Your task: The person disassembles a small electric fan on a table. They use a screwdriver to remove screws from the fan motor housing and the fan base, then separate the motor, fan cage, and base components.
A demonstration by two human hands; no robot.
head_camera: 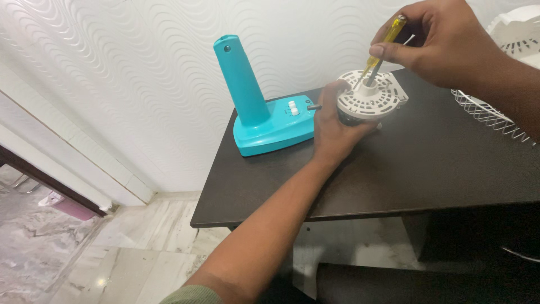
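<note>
Left hand (337, 126): fingers clamp the white fan motor (368, 104) on the dark worktop (439, 163).
Right hand (444, 48): fingers pinch a yellow screwdriver (381, 48).
Advice: keep the blade upright, the motor steady.

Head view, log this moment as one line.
left hand: grips white fan motor housing | right hand: yellow screwdriver tip in housing | teal fan base on dark table

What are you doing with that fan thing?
A person's left hand steadies a round white slotted fan motor part on the dark table. The right hand holds a yellow-handled screwdriver, its tip down in the part's centre. A turquoise fan base stands beside it, and a white wire grille lies at the right.
</note>
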